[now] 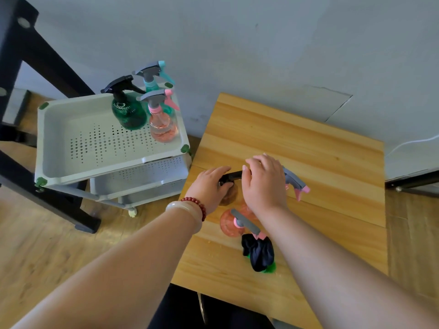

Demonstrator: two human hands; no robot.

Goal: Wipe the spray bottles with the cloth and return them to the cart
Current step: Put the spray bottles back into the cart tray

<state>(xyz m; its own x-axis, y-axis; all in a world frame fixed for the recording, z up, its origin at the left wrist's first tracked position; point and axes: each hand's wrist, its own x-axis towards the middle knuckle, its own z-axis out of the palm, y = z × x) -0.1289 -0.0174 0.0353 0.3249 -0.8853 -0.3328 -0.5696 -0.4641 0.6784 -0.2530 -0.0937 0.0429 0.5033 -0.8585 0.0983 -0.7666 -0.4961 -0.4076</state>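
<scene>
The cloth (259,252) lies nearest the right hand (264,184)
The left hand (209,188) grips the bottle (231,176); the right hand drapes its nozzle, grasp hidden; the cloth sits back towards the person.

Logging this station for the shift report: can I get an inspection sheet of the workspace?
Surface: wooden table, wood grain showing.
Job's things: green bottle, teal bottle and pink bottle stand in the cart top tray; black-trigger bottle, pink-trigger bottle, orange bottle and dark cloth on the table.
Clutter: nothing seen.
Hands: left hand and right hand both grip the black-trigger bottle.
Cables: white cable along the right wall.
Surroundings: grey wall, wood floor, black frame.
</scene>
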